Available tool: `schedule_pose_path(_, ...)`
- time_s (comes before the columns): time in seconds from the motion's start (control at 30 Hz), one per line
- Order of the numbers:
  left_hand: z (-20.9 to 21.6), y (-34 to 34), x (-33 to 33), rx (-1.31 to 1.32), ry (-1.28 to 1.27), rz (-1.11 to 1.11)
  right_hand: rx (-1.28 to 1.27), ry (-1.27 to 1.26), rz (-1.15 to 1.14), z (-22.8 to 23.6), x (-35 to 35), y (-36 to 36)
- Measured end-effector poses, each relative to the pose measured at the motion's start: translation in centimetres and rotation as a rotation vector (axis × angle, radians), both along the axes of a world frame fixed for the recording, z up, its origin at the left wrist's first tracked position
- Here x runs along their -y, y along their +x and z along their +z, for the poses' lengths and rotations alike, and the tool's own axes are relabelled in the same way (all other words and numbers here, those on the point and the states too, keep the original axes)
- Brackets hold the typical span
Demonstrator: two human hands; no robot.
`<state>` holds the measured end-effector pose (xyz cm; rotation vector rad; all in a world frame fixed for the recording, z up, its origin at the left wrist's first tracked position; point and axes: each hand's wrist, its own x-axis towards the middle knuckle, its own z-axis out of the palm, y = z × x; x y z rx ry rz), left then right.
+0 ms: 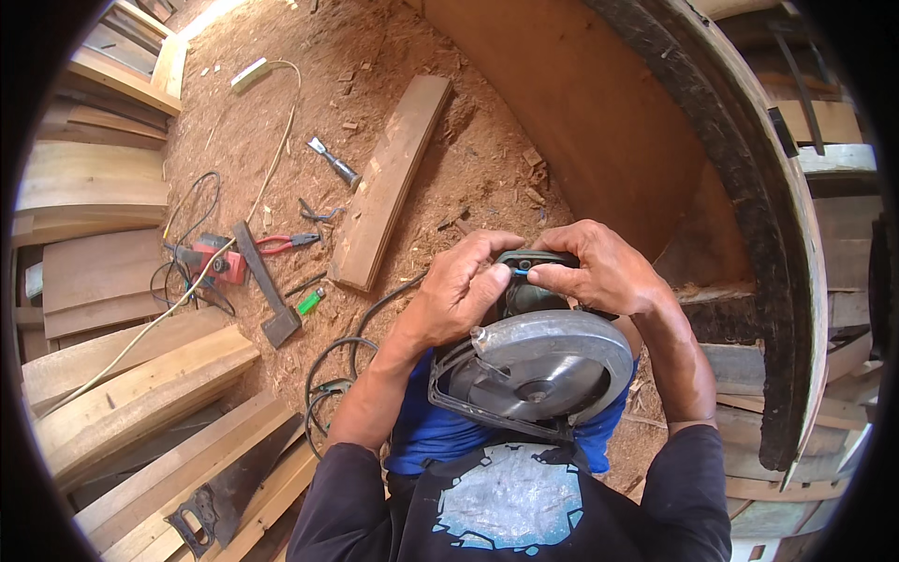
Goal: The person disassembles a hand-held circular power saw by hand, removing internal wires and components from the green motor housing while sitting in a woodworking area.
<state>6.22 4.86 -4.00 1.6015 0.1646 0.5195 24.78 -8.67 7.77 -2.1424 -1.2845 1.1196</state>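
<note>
A circular saw (534,365) with a grey metal blade guard and black body rests against my lap, blade side up. My left hand (459,286) grips the black handle from the left. My right hand (599,267) holds the top of the handle from the right, its fingertips pinching a small blue piece (521,273) between both hands. The saw's black cord (342,361) curls down to the sawdust floor on my left.
The sawdust floor holds a loose plank (389,183), a chisel (332,161), red-handled pliers (286,244), a hatchet (267,286), a green lighter (311,301) and a red device with wires (220,262). Stacked boards and a handsaw (229,487) lie left. A curved wooden hull (740,187) rises at right.
</note>
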Motion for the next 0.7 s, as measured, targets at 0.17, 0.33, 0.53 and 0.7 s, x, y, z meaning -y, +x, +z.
schedule_pose_path(0.17, 0.0, 0.5, 0.0, 0.053, 0.322, 0.026, 0.079, 0.014, 0.067, 0.0, -0.2, -0.5)
schedule_pose_path(0.33, 0.0, 0.2, 0.4, 0.002, 0.114, -0.016, 0.2, 0.073, 0.08, 0.0, 0.1, -1.4)
schedule_pose_path(0.53, -0.3, 0.0, 0.5, 0.022, 0.207, -0.005, 0.232, 0.061, 0.087, 0.3, 0.3, -1.8)
schedule_pose_path(0.7, -0.5, 0.2, 0.5, -0.009, 0.156, -0.016, 0.105, 0.073, 0.074, 0.0, 0.6, -0.9)
